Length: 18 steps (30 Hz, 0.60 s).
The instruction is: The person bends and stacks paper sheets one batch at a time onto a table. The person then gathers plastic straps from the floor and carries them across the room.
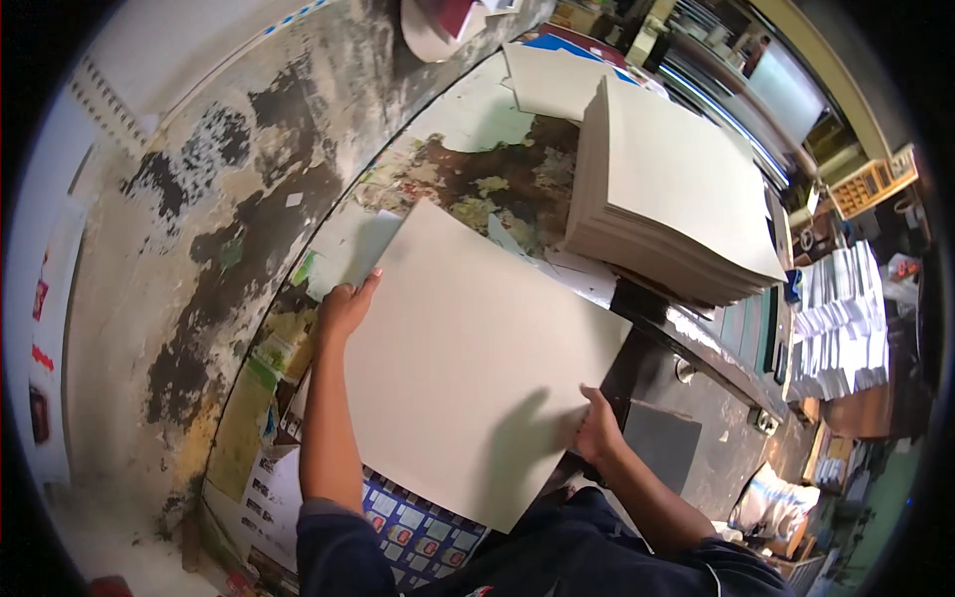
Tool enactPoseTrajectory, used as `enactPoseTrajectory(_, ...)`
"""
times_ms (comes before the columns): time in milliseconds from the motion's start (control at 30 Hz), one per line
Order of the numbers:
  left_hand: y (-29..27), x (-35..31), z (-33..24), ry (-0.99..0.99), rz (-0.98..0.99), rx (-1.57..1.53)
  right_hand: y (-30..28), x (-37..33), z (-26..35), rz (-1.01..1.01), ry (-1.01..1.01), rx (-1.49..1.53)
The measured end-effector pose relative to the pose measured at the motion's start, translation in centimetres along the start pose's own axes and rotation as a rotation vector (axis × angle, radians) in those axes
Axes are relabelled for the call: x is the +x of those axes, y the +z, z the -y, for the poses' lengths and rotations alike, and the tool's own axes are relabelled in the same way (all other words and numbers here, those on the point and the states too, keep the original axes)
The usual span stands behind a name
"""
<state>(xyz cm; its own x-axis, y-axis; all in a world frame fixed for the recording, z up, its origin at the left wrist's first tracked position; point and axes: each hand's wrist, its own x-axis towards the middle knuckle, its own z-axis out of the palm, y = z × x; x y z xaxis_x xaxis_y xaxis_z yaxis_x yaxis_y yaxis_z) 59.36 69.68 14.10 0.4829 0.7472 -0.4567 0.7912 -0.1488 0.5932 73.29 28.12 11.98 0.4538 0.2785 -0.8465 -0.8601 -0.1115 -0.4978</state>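
Note:
A large cream-coloured sheet of board (468,368) is held tilted in front of me, over the near part of the worktable. My left hand (345,306) grips its left edge, with the thumb lying along the top face. On the opposite edge, my right hand (597,426) pinches the board with its thumb up; the fingers beneath are hidden. A thick stack of similar boards (686,169) rests on the table beyond, to the right. Under the board's near edge shows a blue printed sheet (423,532) with rows of small pictures.
A stained, peeling wall (239,199) borders the table on the left. Another pale board (557,80) lies behind the stack. At the right stand bundled white paper piles (846,318) and an orange plastic crate (873,184). A dark metal ledge (696,348) runs below the stack.

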Motion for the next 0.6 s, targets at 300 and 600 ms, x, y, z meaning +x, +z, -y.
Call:
enactPoseTrajectory(300,1.7,1.0,-0.1,0.015,-0.152,0.189,2.5,-0.4,0.4,-0.155,-0.038,0.069)
enactPoseTrajectory(600,0.0,2.0,5.4,0.178,-0.071,-0.062,0.2,-0.6,-0.2,0.167,0.011,-0.042)
